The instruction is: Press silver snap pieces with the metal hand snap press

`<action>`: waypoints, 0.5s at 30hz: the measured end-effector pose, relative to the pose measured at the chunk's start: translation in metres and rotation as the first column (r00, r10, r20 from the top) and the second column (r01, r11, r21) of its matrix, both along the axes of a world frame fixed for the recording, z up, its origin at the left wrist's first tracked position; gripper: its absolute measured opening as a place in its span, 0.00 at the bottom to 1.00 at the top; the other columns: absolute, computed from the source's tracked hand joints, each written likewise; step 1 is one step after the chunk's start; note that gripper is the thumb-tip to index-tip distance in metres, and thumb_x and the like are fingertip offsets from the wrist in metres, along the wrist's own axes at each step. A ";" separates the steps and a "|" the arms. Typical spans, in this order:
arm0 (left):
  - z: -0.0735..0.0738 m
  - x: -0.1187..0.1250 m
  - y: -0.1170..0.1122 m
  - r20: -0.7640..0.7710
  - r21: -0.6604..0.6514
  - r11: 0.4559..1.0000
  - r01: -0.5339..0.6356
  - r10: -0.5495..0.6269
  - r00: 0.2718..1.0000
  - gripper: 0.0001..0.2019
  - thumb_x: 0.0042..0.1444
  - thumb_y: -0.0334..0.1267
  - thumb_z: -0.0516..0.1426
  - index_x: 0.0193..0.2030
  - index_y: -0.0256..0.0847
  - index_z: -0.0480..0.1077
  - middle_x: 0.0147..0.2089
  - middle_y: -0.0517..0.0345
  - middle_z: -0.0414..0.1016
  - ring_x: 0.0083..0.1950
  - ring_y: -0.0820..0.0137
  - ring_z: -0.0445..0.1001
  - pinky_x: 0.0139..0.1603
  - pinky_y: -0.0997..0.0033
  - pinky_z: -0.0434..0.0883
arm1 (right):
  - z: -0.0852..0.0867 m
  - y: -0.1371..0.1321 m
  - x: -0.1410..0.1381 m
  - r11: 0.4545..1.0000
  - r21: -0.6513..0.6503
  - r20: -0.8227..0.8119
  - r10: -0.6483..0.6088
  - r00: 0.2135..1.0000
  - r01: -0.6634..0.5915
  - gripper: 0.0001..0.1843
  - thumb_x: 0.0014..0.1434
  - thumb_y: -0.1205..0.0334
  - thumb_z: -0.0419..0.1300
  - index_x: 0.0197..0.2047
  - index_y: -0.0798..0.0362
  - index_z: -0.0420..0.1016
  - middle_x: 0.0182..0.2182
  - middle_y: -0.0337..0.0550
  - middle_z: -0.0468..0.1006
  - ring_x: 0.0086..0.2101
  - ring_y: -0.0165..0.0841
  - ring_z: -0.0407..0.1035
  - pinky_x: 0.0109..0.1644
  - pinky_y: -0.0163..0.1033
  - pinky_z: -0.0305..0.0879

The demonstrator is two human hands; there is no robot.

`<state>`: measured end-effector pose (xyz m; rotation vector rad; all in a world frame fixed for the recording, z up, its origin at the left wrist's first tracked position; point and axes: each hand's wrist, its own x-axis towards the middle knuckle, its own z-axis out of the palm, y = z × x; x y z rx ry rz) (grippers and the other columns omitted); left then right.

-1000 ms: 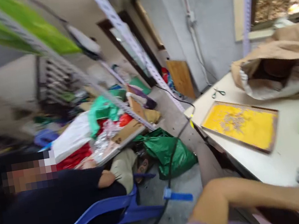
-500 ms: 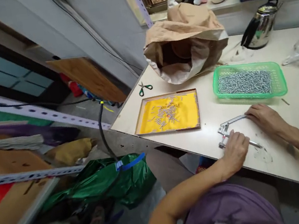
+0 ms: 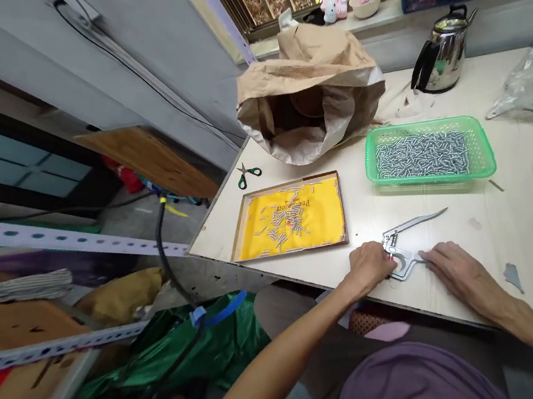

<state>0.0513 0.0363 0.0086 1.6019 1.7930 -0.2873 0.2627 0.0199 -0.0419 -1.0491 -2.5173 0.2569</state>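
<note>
Silver spring-loaded pliers (image 3: 416, 223) with a C-shaped jaw lie at the front of the table, the upper handle pointing freely to the right. My left hand (image 3: 371, 267) is closed round the jaw end of the pliers, and its fingertips hide part of it. At the other side, my right hand (image 3: 460, 270) has its fingers pressed together on the lower handle, which is mostly covered. Behind the pliers, a green basket (image 3: 433, 182) is full of small metal pins. A shallow box (image 3: 343, 207) with a yellow bottom and scattered metal pins stands to the left.
Green-handled scissors (image 3: 249, 174) lie beyond the box. An open brown paper bag (image 3: 308, 78) stands at the back, with a steel kettle (image 3: 448, 52) to its right. A clear plastic bag (image 3: 526, 84) lies at the right, and a small grey scrap (image 3: 513, 276) nearer me.
My left hand has moved from the lower handle to the jaw end. My right hand has left the upper handle and come down to the lower one. The view has shifted right.
</note>
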 end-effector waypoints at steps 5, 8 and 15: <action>0.010 -0.002 0.012 -0.089 -0.065 0.997 0.048 -0.054 0.995 0.09 0.51 0.33 0.58 0.38 0.38 0.79 0.41 0.47 0.81 0.46 0.59 0.79 0.43 0.68 0.72 | 0.005 0.003 0.004 1.000 -0.021 -0.003 0.017 1.000 -0.017 0.23 0.63 0.77 0.43 0.52 0.49 0.69 0.32 0.43 0.71 0.31 0.35 0.64 0.33 0.39 0.63; 0.029 -0.013 0.016 -0.159 0.065 0.995 0.078 -0.066 0.985 0.09 0.54 0.33 0.57 0.35 0.37 0.79 0.39 0.46 0.80 0.46 0.58 0.78 0.44 0.66 0.72 | 0.006 0.002 0.007 0.998 -0.056 -0.022 0.003 1.000 -0.004 0.25 0.62 0.78 0.42 0.53 0.48 0.69 0.33 0.43 0.71 0.31 0.35 0.64 0.33 0.38 0.63; 0.100 -0.043 0.062 0.000 0.768 0.639 0.045 -0.070 0.998 0.14 0.62 0.37 0.56 0.54 0.40 0.73 0.45 0.54 0.75 0.42 0.72 0.74 0.46 0.72 0.70 | -0.009 0.002 0.010 1.000 0.009 -0.086 -0.007 0.996 0.008 0.17 0.66 0.69 0.44 0.50 0.50 0.71 0.32 0.43 0.72 0.32 0.35 0.66 0.35 0.40 0.65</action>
